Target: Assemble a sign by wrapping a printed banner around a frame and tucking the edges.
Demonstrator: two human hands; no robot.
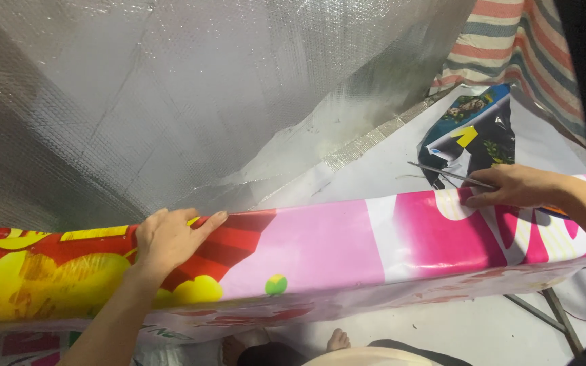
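Basically one person, two bare hands on a folded printed banner [320,251] that runs left to right across the view. Left hand [169,237] lies flat and spread on the banner's top fold, over the red-and-yellow part, fingers pointing right, palm down, gripping nothing. Right hand [513,186] sits on the pink-and-white part near the right end, fingers closed around thin metal scissors [449,174]; blades point left, tips over the white sheet [381,169] behind the banner. Blades look nearly together, exact gap too thin to tell. Banner's front face hangs down over an edge; whatever carries it is hidden. Green-yellow dot printed on the pink area, low centre. Silver foil sheet [171,95] fills the upper left, crinkled, its lower edge meeting the white sheet. Dark printed scrap [476,129] lies on the white sheet, just beyond the right hand. Striped cloth [510,41] at top right. Bare foot [337,339] on the floor below the banner, bottom centre. Metal frame leg [551,312] at lower right.
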